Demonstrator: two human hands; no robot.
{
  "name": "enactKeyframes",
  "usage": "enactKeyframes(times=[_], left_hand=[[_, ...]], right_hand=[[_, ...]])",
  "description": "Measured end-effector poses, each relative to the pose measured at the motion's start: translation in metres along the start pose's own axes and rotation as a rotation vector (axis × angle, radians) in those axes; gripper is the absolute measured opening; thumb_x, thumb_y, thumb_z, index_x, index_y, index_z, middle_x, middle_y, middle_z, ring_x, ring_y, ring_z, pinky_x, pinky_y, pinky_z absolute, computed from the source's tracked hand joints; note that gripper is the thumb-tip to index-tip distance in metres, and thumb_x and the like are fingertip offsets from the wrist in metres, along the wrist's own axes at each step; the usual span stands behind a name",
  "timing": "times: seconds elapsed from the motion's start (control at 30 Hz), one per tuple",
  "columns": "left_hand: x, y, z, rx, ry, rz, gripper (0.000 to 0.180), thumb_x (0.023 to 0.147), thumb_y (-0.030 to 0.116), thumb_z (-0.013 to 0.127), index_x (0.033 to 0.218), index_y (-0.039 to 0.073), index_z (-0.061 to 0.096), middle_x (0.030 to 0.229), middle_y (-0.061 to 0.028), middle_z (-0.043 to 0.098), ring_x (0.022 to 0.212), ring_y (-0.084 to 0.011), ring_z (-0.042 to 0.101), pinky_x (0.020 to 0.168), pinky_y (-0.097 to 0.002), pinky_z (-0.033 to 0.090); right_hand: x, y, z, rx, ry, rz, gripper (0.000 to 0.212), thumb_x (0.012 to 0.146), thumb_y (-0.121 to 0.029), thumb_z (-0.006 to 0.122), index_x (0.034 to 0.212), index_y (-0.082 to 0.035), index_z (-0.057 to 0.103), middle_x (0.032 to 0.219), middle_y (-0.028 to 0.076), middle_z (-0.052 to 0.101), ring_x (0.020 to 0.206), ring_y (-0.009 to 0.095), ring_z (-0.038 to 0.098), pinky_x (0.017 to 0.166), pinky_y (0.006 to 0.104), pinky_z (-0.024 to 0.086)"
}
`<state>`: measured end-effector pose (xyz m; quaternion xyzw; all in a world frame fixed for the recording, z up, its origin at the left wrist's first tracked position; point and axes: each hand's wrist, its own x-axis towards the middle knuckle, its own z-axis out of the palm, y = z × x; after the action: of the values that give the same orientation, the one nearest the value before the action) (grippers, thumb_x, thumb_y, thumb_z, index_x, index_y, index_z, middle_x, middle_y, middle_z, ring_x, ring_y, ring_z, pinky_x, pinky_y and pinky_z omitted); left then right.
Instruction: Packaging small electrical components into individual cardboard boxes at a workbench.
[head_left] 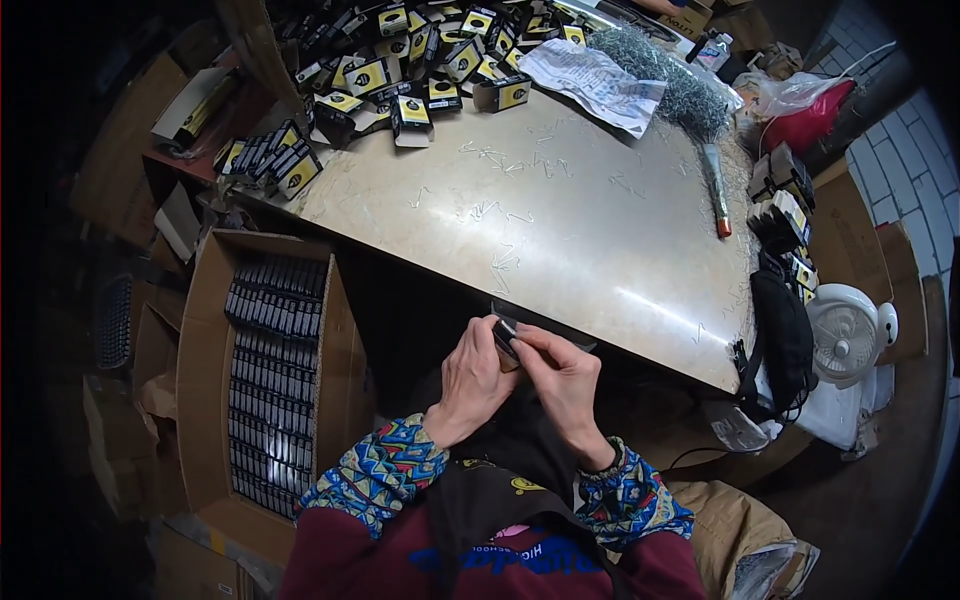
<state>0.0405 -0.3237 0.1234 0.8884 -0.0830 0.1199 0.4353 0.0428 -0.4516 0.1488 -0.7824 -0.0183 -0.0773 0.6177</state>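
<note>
Just off the table's near edge, my left hand [474, 373] grips a small black box [505, 332], its fingers wrapped round the side. My right hand [562, 378] pinches the same box from the right with thumb and fingertips. Most of the box is hidden by the fingers. Beyond the hands, thin bent metal wires [501, 262] lie scattered on the pale, shiny table [610, 270]. At the back of the table is a heap of small black-and-yellow boxes [411, 112], several of them with open flaps.
To my left stands a large open carton [325, 370] packed with rows of dark boxes. A tangle of fine wire [660, 75], a crumpled printed sheet [592, 82] and a brush [716, 190] lie at the table's far right. A white fan [843, 335] and black bag [780, 340] sit right.
</note>
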Motion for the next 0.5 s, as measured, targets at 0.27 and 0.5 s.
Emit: enactKeyframes(times=[0.27, 0.5], left_hand=[[0.01, 0.007, -0.008, -0.111, -0.098, -0.158, 0.046, 0.077, 0.01, 0.07, 0.114, 0.003, 0.044, 0.104, -0.0217, 0.056, 0.094, -0.0419, 0.06, 0.071, -0.047, 0.051], [0.058, 0.003, 0.024, -0.038, 0.111, 0.244, 0.063, 0.09, 0.021, 0.064, 0.141, -0.003, 0.036, 0.127, -0.0213, 0.052, 0.119, -0.0356, 0.05, 0.101, -0.0441, 0.039]], right_hand=[[0.004, 0.0, -0.006, -0.26, -0.082, -0.437, 0.023, 0.079, 0.008, 0.068, 0.101, 0.002, 0.067, 0.1, 0.018, 0.069, 0.087, 0.032, 0.068, 0.077, 0.0349, 0.054], [0.047, 0.027, -0.074, -0.148, 0.237, -0.147, 0.024, 0.093, 0.004, 0.059, 0.116, 0.004, 0.065, 0.12, 0.015, 0.065, 0.106, 0.02, 0.063, 0.088, 0.0311, 0.052]])
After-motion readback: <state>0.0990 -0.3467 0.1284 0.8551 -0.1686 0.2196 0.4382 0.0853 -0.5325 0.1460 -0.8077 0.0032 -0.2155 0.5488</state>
